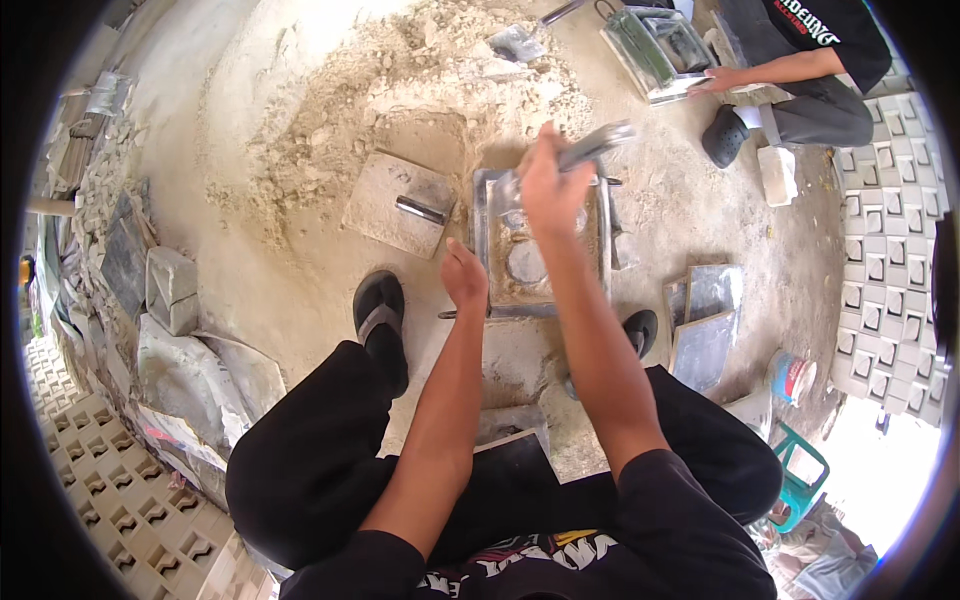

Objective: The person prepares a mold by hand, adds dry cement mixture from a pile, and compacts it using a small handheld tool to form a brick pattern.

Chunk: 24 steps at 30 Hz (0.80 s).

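A metal-edged mould frame point(481, 240) lies on the ground between my feet. Sandy material fills it, and pale round shapes point(527, 262) show in its surface. Above its upper right part, my right hand point(556, 195) is closed around a grey metal tool point(598, 145), blurred by motion, so its exact kind is unclear. Just left of the frame is my left hand point(464, 275), fingers stretched and nothing visible in it; whether it touches the frame I cannot tell. A square board point(385, 205) with a dark-and-silver handle point(420, 209) lies beyond this hand.
Loose sand point(330, 140) is heaped at the far left. A co-worker's hand point(722, 80) touches another mould point(655, 60) at the far right. Grey slabs point(703, 350), a small bucket point(792, 378) and a green stool point(800, 480) stand right. Concrete pieces point(172, 290) lie left.
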Motion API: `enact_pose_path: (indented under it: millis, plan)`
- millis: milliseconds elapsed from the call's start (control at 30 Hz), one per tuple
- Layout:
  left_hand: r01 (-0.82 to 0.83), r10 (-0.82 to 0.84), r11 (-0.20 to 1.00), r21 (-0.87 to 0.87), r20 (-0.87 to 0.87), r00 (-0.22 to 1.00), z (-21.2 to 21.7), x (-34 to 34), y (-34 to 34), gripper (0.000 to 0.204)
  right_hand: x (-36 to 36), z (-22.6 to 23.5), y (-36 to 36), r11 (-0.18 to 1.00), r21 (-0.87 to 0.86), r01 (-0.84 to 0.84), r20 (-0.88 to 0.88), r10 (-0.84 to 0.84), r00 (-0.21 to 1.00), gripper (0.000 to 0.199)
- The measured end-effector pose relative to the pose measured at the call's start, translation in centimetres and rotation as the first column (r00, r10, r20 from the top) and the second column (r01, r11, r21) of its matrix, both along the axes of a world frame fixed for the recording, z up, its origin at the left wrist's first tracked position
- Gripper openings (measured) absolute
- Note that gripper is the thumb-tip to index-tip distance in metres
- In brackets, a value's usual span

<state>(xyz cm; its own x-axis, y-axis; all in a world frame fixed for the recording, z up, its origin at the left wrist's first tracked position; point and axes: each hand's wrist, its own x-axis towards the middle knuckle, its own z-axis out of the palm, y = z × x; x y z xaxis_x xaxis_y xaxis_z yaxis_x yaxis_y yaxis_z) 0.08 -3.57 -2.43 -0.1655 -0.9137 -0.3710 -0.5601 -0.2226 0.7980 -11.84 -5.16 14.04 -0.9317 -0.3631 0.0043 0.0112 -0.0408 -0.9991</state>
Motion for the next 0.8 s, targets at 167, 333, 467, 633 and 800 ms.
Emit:
enact_pose_path:
  millis: [167,333,467,633,800]
  plan:
    - [-0.019,0.02,1.0,-0.012,0.003,1.0,-0.1,-0.5,-0.5,0.068,-0.4,-3.1,-1.1,0.992,0.118,-0.031,-0.205,0.055,0.977,0.038]
    - [-0.025,0.022,0.998,-0.05,-0.046,0.999,0.0,-0.2,-0.2,0.068,0.3,1.1,-0.9,0.999,0.041,-0.022,-0.052,0.024,0.998,0.039]
    - [0.003,-0.003,1.0,0.014,-0.002,1.0,0.0,-0.8,-0.6,0.067,0.3,-2.4,-1.9,0.998,0.053,0.046,-0.171,-0.036,0.985,0.043]
    - [-0.028,0.03,0.999,0.033,-0.063,0.998,0.0,0.2,0.0,0.068,1.0,0.8,-1.0,0.998,0.052,-0.02,-0.072,0.024,0.997,0.044]
    - [-0.01,0.01,0.999,0.036,0.001,1.0,-0.3,-0.2,-0.3,0.068,3.2,-0.8,1.7,0.988,0.15,-0.023,-0.105,0.039,0.994,0.044]
